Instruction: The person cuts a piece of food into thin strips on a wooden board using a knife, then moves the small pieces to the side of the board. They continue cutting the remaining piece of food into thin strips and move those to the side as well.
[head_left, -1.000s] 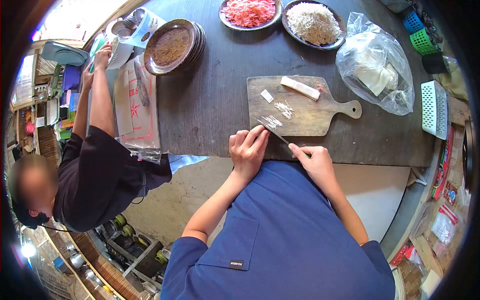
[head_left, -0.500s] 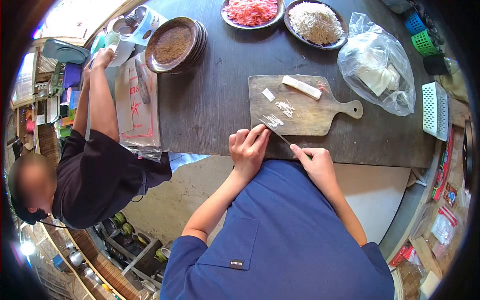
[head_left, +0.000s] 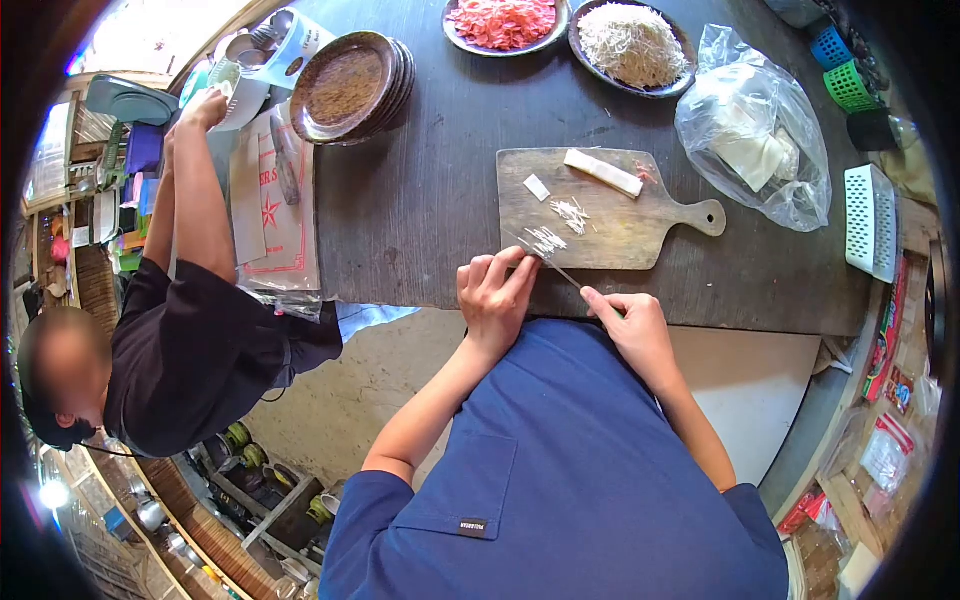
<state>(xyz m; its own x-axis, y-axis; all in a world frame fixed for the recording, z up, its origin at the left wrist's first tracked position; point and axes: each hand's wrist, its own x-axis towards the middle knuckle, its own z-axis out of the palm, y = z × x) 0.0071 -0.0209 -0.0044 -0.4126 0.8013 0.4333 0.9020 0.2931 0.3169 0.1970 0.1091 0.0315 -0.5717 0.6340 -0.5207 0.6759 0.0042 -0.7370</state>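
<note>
Hands (head_left: 632, 325) flank a slim metal knife (head_left: 567, 277) beside pale, thin slivers (head_left: 571, 215).

At eleven o'clock, a stack of brown, dark-rimmed plates (head_left: 345, 85) stands beside a pale blue container (head_left: 296, 52) of utensils (head_left: 262, 40). Toward ten o'clock, a sack (head_left: 287, 235) with red print and a star lies flat, a long dark object (head_left: 284, 165) on it. At nine o'clock, another person (head_left: 190, 370) in black reaches toward a white tub (head_left: 243, 103). A green basket (head_left: 848, 88) and a blue one (head_left: 829, 46) sit at two o'clock, a white perforated basket (head_left: 869, 222) near three, a clear packet (head_left: 886, 460) at four.
</note>
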